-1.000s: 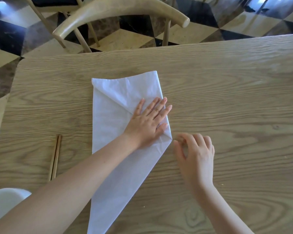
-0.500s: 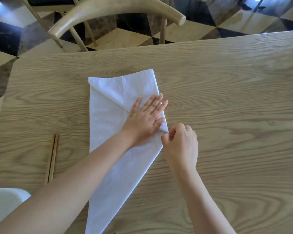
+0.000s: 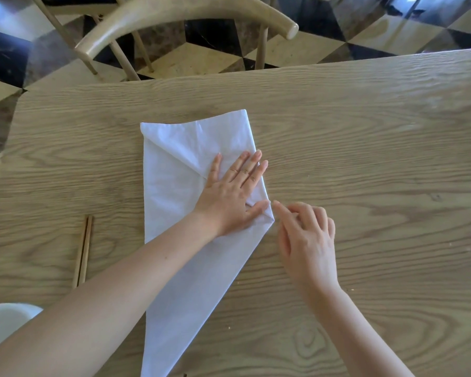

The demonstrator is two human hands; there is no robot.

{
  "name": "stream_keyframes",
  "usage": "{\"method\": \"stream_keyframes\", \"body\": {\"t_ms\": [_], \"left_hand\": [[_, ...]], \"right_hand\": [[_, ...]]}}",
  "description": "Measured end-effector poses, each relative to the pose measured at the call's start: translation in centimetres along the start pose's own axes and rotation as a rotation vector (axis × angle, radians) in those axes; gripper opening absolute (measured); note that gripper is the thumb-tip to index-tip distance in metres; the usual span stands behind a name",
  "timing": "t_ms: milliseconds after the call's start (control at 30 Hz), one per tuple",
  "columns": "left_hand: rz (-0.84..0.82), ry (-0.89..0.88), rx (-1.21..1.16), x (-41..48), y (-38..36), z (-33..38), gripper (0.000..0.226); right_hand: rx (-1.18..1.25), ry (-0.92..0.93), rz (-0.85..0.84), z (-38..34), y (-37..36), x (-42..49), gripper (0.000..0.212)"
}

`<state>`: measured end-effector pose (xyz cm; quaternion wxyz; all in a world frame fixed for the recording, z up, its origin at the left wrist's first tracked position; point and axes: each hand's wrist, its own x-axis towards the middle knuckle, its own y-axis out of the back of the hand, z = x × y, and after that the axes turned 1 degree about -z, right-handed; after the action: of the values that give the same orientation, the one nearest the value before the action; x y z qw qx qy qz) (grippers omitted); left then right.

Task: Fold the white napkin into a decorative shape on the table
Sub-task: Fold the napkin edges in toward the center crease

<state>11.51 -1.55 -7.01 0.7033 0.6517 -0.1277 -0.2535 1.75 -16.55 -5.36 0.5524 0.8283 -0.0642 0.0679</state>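
Head view. The white napkin (image 3: 174, 191) is lying partly folded on the wooden tabletop (image 3: 365, 148), tapering to a point toward the person, with a diagonal flap running under the left hand (image 3: 231, 197). That hand is pressing flat on the cloth, fingers straight and slightly spread, thumb reaching to the napkin's side corner. The right hand (image 3: 307, 240) is resting on the tabletop just beside that corner, fingers loosely curled and pinching nothing, one fingertip pointing at the left thumb; whether it is touching the cloth cannot be told. A pair of chopsticks (image 3: 82, 251) is lying outboard of the left forearm; a chair (image 3: 185, 12) is standing beyond the fingertips.
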Motion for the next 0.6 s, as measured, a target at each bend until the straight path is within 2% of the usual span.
{"method": "stream_keyframes", "body": {"t_ms": [100, 233, 467, 600], "left_hand": [[0.001, -0.014, 0.006, 0.0, 0.1, 0.0, 0.077], [0.007, -0.02, -0.028, -0.1, 0.4, -0.1, 0.072], [-0.019, 0.194, -0.08, 4.2, 1.3, -0.2, 0.062], [0.012, 0.177, -0.07, 6.1, 1.5, -2.2, 0.059]], "right_hand": [[-0.041, 0.106, -0.083, 0.1, -0.5, -0.6, 0.039], [-0.077, 0.146, -0.041, 0.6, -1.1, -1.2, 0.039], [-0.116, 0.271, -0.082, 1.4, -1.3, -0.7, 0.041], [-0.122, 0.318, -0.13, 2.1, -1.0, -0.4, 0.043]]}}
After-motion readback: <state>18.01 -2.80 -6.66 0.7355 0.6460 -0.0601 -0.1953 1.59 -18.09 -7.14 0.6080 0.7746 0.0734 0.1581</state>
